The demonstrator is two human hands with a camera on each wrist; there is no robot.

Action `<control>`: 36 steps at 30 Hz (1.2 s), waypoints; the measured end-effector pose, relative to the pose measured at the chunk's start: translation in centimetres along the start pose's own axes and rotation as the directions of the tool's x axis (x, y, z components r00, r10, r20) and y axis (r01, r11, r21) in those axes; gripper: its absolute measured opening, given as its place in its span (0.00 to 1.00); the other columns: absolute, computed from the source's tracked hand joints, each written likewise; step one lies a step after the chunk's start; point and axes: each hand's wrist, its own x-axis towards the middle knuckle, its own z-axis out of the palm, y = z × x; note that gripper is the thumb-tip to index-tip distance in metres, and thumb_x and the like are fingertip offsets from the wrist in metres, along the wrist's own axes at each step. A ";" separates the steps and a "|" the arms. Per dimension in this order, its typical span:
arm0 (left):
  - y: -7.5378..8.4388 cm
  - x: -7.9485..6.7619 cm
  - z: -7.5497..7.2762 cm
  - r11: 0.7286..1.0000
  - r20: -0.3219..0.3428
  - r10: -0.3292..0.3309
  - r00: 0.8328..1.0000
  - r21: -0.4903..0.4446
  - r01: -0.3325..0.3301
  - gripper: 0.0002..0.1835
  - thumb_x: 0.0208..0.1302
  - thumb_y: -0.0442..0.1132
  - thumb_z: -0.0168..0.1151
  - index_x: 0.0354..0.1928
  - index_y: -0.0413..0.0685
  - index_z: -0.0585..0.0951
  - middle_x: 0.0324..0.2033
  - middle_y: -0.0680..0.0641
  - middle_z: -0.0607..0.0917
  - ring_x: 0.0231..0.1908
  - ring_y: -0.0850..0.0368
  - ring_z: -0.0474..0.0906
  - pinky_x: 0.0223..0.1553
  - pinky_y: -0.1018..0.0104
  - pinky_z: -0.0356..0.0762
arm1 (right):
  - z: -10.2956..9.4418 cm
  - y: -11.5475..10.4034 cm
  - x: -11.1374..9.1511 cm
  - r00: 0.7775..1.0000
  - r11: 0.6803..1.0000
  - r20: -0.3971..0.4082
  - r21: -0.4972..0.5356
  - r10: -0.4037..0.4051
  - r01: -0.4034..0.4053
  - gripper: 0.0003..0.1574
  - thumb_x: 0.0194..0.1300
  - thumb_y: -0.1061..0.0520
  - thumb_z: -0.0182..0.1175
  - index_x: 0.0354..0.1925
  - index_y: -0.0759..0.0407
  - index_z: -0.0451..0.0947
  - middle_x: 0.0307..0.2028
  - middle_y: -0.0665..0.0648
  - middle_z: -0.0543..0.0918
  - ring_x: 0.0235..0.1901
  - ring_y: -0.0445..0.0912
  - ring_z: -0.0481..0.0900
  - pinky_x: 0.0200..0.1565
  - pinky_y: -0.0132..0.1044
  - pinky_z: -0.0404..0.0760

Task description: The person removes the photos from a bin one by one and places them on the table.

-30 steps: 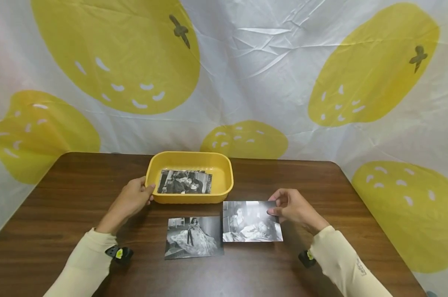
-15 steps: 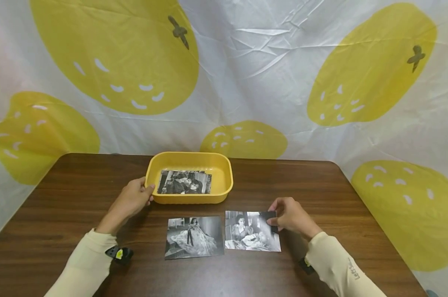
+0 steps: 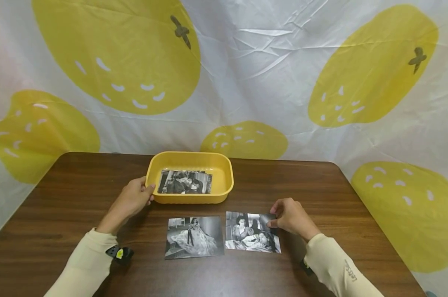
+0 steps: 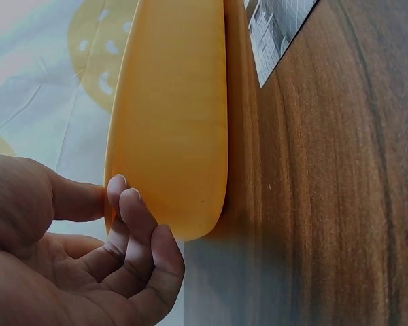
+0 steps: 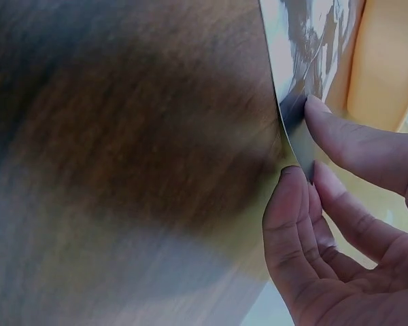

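My left hand (image 3: 134, 197) grips the near left corner of a yellow plastic tray (image 3: 189, 199), its thumb on the rim and fingers curled at the outer wall, as the left wrist view shows. A stack of black-and-white photos (image 3: 184, 182) lies inside the tray. With thumb and fingers my right hand (image 3: 291, 218) pinches the right edge of a black-and-white photo (image 3: 246, 237) of a seated figure beside a reclining one. Just left of it, a second photo (image 3: 195, 237) of a figure in a wide gown lies flat on the table, a narrow gap between them.
The brown wooden table (image 3: 75, 194) runs back to a white cloth (image 3: 253, 82) printed with yellow fruit, which also hangs at both sides. The tray stands near the table's back edge, behind the two photos.
My right hand has brought its photo down and nearer to me, beside the gowned-figure photo. Over the last half second it has barely shifted. The left hand and tray have stayed put.
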 end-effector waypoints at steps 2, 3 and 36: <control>0.0 0.0 0.0 1.000 0.000 -0.003 1.000 0.002 0.003 0.17 0.79 0.36 0.48 0.59 0.28 0.72 0.26 0.47 0.79 0.24 0.58 0.74 0.23 0.67 0.69 | 0.0 0.0 0.0 1.000 1.000 -0.003 0.001 -0.010 0.010 0.20 0.42 0.61 0.83 0.32 0.62 0.83 0.29 0.53 0.84 0.29 0.45 0.79 0.36 0.42 0.79; 0.0 0.0 0.0 1.000 0.000 -0.005 1.000 0.004 0.005 0.17 0.79 0.36 0.48 0.59 0.29 0.71 0.26 0.47 0.79 0.24 0.58 0.74 0.23 0.67 0.69 | 0.0 0.0 0.0 1.000 1.000 -0.003 0.004 -0.010 0.010 0.20 0.41 0.61 0.83 0.32 0.62 0.83 0.28 0.53 0.85 0.29 0.45 0.79 0.35 0.41 0.79; 0.0 0.1 -0.1 1.000 -0.006 0.003 1.000 -0.006 -0.003 0.16 0.79 0.35 0.49 0.58 0.28 0.73 0.25 0.46 0.79 0.24 0.58 0.74 0.24 0.67 0.70 | -1.4 -14.6 8.9 0.967 0.966 0.048 -0.049 -0.252 0.254 0.30 0.61 0.49 0.74 0.54 0.66 0.81 0.46 0.63 0.86 0.47 0.55 0.83 0.51 0.48 0.80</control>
